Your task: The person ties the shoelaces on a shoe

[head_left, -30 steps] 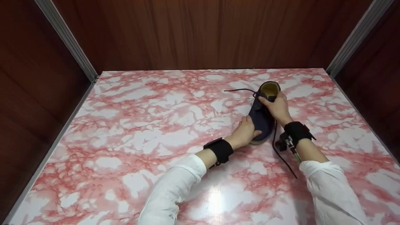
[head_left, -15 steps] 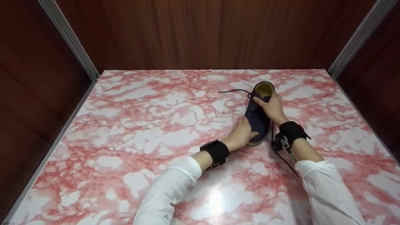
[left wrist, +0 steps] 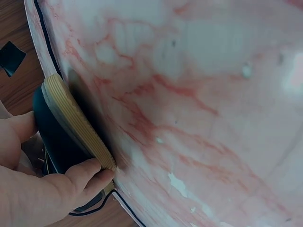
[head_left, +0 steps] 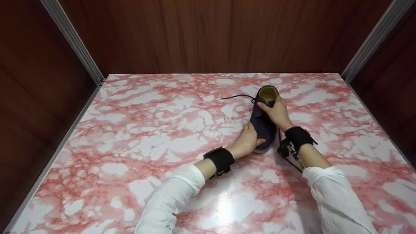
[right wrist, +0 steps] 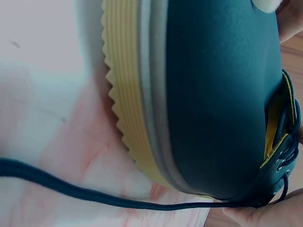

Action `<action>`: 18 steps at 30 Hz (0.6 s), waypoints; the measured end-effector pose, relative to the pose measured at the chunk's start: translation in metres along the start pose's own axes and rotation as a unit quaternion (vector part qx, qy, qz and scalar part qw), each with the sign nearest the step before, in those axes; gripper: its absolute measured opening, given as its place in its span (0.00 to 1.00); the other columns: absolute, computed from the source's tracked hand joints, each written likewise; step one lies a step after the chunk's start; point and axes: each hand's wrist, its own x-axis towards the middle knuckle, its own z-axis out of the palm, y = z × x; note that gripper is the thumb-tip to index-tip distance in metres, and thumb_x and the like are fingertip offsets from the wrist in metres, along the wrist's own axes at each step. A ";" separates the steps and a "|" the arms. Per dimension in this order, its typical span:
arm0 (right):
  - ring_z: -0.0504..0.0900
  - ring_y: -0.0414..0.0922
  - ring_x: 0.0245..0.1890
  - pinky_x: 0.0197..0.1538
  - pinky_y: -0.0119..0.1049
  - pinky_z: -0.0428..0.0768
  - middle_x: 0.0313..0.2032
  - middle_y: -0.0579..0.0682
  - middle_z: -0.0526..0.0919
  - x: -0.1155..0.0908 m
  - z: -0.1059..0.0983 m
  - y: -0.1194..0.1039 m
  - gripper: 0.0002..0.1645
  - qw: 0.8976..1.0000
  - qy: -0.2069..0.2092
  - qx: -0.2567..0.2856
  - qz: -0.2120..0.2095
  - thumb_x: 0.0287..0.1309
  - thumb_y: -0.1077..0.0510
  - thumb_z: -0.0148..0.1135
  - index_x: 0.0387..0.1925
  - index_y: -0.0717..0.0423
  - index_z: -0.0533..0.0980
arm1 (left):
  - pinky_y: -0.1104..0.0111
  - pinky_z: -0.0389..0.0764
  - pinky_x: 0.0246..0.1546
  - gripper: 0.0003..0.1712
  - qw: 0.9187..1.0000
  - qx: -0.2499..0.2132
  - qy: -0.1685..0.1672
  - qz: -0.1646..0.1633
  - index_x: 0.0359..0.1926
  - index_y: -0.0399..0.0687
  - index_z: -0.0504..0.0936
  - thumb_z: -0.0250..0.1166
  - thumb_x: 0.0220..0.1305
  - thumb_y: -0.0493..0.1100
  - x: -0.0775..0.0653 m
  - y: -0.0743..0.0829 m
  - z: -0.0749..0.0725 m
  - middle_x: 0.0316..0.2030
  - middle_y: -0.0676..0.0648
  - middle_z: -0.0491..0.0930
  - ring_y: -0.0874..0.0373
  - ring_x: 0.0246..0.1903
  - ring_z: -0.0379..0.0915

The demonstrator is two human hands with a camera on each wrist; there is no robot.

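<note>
A dark blue lace-up shoe (head_left: 264,130) with a yellow lining points its toe toward me, right of the table's middle. My left hand (head_left: 245,142) grips it near the toe, thumb over the front and fingers along the left side. Higher up, my right hand (head_left: 278,112) holds the shoe by its opening, thumb on the lace flap. The ridged yellow sole (left wrist: 78,118) shows in the left wrist view, close to the table; I cannot tell if it touches. One loose shoelace end (head_left: 239,96) stretches left; the other lace end (right wrist: 118,201) trails past the toe side.
The table top (head_left: 146,143) has a red and white marbled surface. Brown wooden panels (head_left: 208,35) stand behind it and at both sides, with grey metal posts (head_left: 73,42) at the corners. Black straps (head_left: 221,159) with cameras sit on both wrists.
Both hands have shifted the shoe a little to the left, and its laces have moved along with it. The hold of each hand looks the same.
</note>
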 end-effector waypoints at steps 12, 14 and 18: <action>0.55 0.47 0.43 0.41 0.36 0.54 0.45 0.60 0.51 -0.001 0.011 -0.010 0.49 0.999 -0.013 0.035 -0.020 0.29 0.39 0.50 0.49 0.64 0.46 | 0.72 0.65 0.25 0.43 1.000 -0.007 0.000 -0.025 0.44 0.30 0.53 0.51 0.35 0.60 -0.006 -0.008 -0.004 0.33 0.41 0.60 0.54 0.27 0.62; 0.55 0.46 0.42 0.41 0.36 0.54 0.44 0.59 0.53 -0.001 0.013 -0.012 0.47 0.999 -0.011 0.037 -0.024 0.29 0.39 0.51 0.49 0.63 0.47 | 0.72 0.65 0.24 0.42 0.999 -0.008 0.005 -0.033 0.44 0.30 0.54 0.52 0.34 0.60 -0.007 -0.009 -0.004 0.32 0.42 0.59 0.55 0.26 0.62; 0.55 0.46 0.42 0.41 0.36 0.54 0.44 0.58 0.53 -0.001 0.018 -0.015 0.46 0.999 -0.013 0.041 -0.022 0.29 0.40 0.51 0.48 0.63 0.48 | 0.72 0.65 0.24 0.41 0.999 0.008 0.019 -0.035 0.41 0.31 0.56 0.53 0.33 0.60 -0.009 -0.011 -0.005 0.30 0.43 0.60 0.55 0.25 0.62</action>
